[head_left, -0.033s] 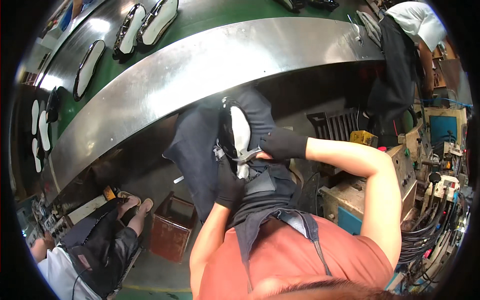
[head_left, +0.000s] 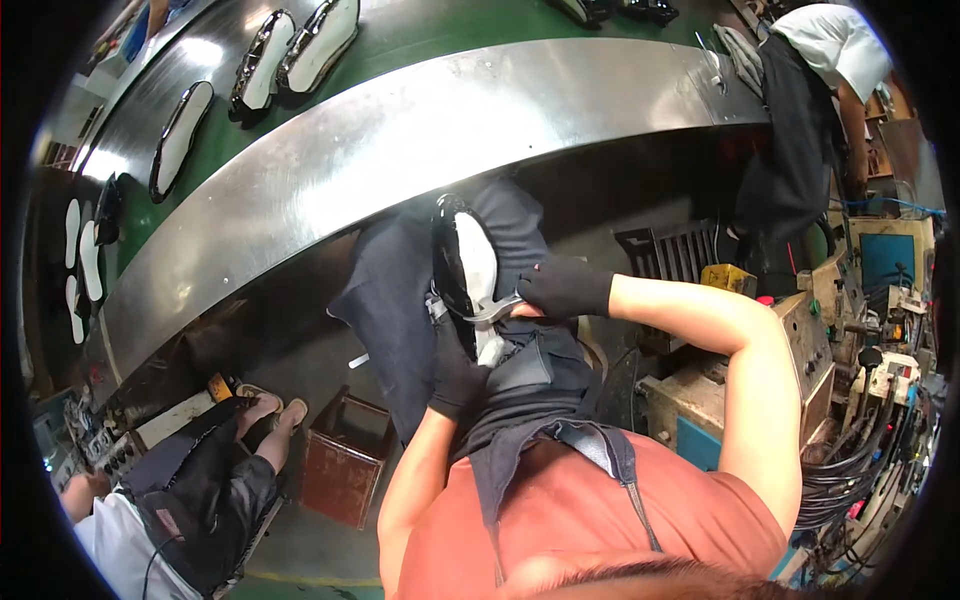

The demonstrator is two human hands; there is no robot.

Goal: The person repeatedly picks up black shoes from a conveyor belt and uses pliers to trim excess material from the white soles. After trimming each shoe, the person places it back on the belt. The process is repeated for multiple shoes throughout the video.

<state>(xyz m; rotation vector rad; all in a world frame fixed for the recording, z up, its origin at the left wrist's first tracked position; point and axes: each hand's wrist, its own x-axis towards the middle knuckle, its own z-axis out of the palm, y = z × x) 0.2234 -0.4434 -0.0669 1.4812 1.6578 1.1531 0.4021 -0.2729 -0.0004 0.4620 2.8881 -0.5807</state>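
A shoe (head_left: 449, 262) with a glossy black upper lies on my aproned lap, its pale underside turned up and its toe pointing away from me. My left hand (head_left: 455, 365), in a black glove with bare-looking fingertips, is closed around the shoe's left side near the heel. In my black-gloved right hand (head_left: 568, 287) is a grey metal hand tool (head_left: 493, 310), its curved end lying against the shoe's right edge toward the heel. The tool's handle is mostly hidden by my fingers. Below the tool, a whitish piece (head_left: 490, 348) shows at the heel end.
Beyond my knees curves a metal-edged bench (head_left: 420, 120) with a green belt, carrying several black shoes (head_left: 182, 140). A brown box stool (head_left: 345, 460) and a seated person (head_left: 200, 500) are to the left. At the right stand machines with cables (head_left: 850, 470); another person (head_left: 800, 120) bends at far right.
The shoe has tilted slightly, its toe moving a little left. Both hands keep their hold, with only a slight shift.
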